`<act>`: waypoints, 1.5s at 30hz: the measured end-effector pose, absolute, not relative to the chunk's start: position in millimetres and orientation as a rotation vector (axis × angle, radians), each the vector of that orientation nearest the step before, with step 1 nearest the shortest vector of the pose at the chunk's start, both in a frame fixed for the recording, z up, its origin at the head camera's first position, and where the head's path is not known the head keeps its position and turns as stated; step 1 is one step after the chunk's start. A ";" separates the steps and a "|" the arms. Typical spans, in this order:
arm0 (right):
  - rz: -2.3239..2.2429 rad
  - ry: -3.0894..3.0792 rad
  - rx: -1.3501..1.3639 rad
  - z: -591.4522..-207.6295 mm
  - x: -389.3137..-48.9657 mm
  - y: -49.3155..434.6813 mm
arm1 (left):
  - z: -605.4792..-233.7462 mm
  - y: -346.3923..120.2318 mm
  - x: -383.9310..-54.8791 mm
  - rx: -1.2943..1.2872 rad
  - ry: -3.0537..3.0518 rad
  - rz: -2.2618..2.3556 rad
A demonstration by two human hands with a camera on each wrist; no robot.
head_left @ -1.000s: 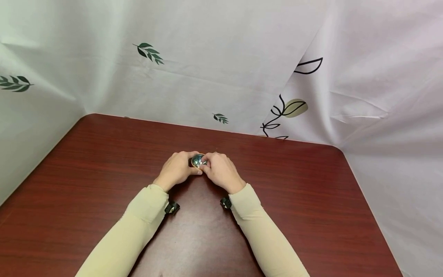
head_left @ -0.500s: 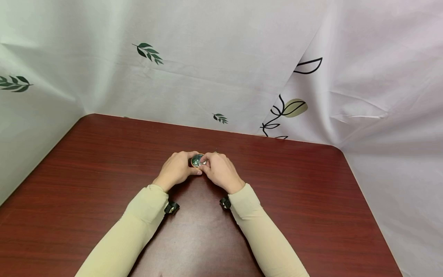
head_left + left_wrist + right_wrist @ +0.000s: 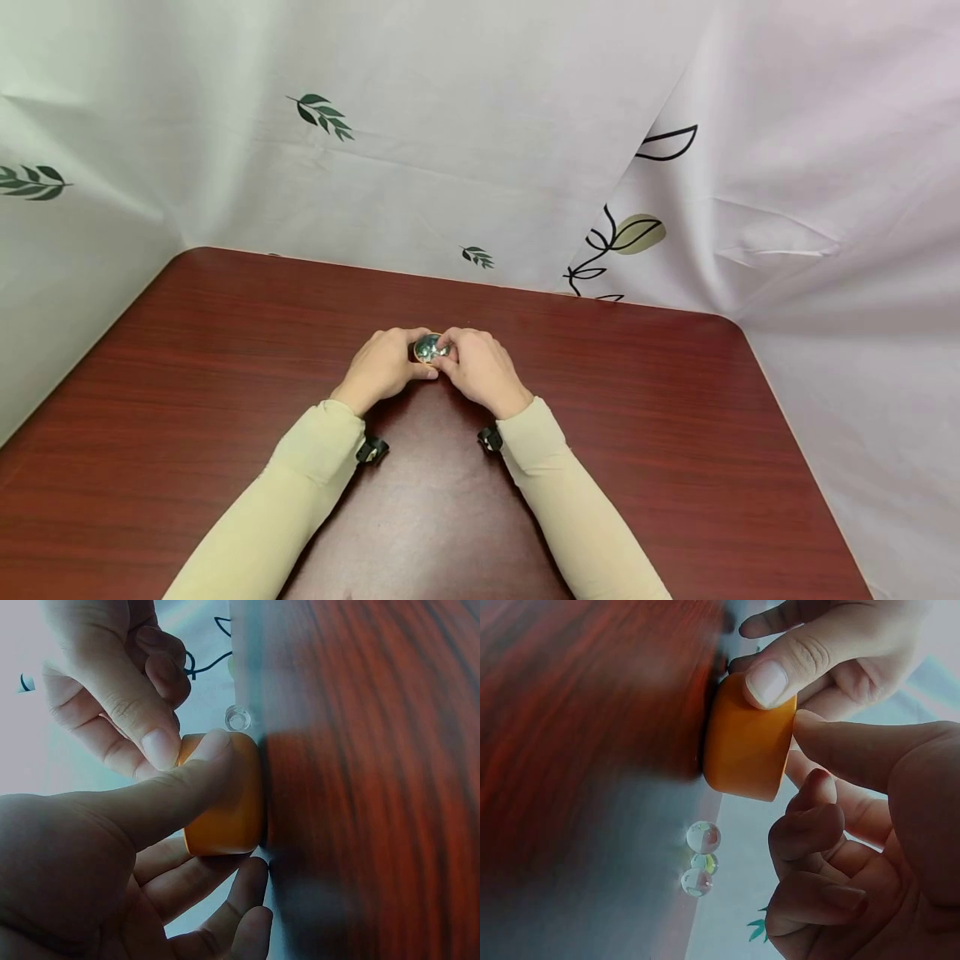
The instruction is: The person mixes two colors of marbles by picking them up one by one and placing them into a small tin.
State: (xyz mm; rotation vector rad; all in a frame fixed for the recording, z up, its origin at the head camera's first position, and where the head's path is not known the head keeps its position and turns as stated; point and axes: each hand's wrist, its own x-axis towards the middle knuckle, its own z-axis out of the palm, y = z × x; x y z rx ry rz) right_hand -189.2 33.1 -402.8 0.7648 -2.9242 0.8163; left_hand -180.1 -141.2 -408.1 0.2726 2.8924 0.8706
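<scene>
White cloth printed with green and black leaves hangs behind and to both sides of a dark red wooden table, and we see two arms in pale beige sleeves reaching in from the near edge to meet around the middle of the tabletop. Between the hands sits a small orange container, a low round thing with a shiny, greenish top as the head view shows it; it stands on the table, resting on the wood in both wrist views. Our left hand holds it from the left, its thumb laid across the near side of the orange wall and its fingers curled around the far side. Our right hand comes in from the right, its thumb tip pressed against the upper rim of the container while its other fingers are curled just beside it; whether those fingers touch the orange wall we cannot tell. The two hands touch each other at the thumbs. Three small clear beads lie on the table close by the container, apart from it, on the far side of the hands. A small black strap fitting shows at each wrist in the head view.
</scene>
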 end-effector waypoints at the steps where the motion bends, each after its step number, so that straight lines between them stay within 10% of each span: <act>1: 0.812 -2.921 0.764 -402.5 -189.3 33.7 | -407.9 -141.1 -180.1 0.266 2.890 0.868; 45: 0.869 -2.988 0.526 -399.3 -205.5 63.9 | -406.0 -140.3 -178.1 0.217 2.859 0.879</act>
